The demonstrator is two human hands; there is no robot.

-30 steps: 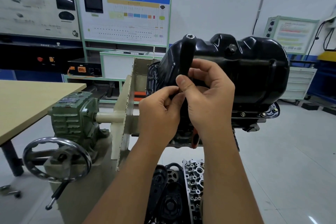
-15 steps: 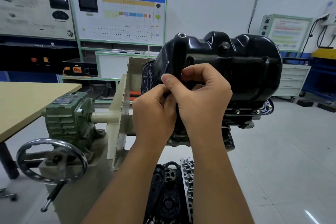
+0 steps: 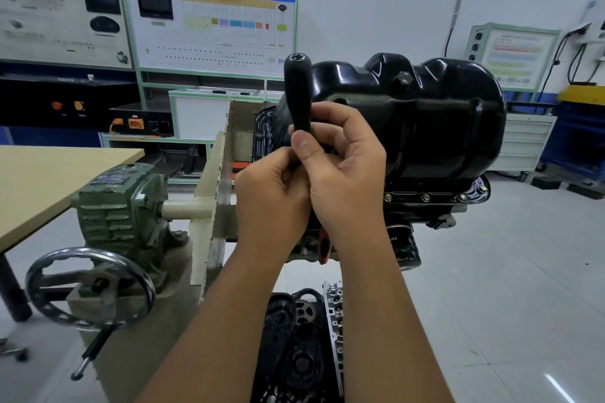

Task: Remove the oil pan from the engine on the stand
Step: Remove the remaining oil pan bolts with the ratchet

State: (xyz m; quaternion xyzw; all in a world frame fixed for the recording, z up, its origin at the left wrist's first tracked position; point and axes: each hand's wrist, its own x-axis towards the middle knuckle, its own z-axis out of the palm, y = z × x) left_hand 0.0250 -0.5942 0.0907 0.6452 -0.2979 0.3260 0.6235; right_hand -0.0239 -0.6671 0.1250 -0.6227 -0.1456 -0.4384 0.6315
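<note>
The oil pan [image 3: 422, 121] is a glossy black pressed-steel shell sitting on top of the upturned engine [image 3: 406, 239], right of the frame's centre. Its long axis runs from 9 to 3 o'clock, and its deep, lumpy belly faces up toward 12 o'clock. A drain plug [image 3: 405, 78] sticks out near its upper edge. Along its lower flange, at about 4 o'clock from the pan's middle, a row of brass-coloured bolts [image 3: 425, 197] is in place, so the pan is seated on the block.

At the pan's 9 o'clock end a black tool handle [image 3: 297, 91] stands nearly upright, its rounded cap pointing to 12 o'clock. The right hand [image 3: 347, 173] grips its lower part, fingers curled round it and thumb pressed on the front. The left hand [image 3: 271, 196] is tucked against the right one from 9 o'clock, its fingers curled in at the base of the handle; what they pinch there cannot be made out. An orange piece [image 3: 323, 247] shows below the wrists.

At 9 o'clock from the engine stand the cream mounting plate [image 3: 212, 193] of the stand, then a green gearbox [image 3: 118, 203] and, at 7 o'clock, a chrome handwheel [image 3: 88, 288]. A tan surface [image 3: 49, 180] lies farther to 9 o'clock. At 6 o'clock, black covers and a cylinder head [image 3: 334, 321] lie on the floor. Training display boards [image 3: 209, 23] line the wall at 11 o'clock.
</note>
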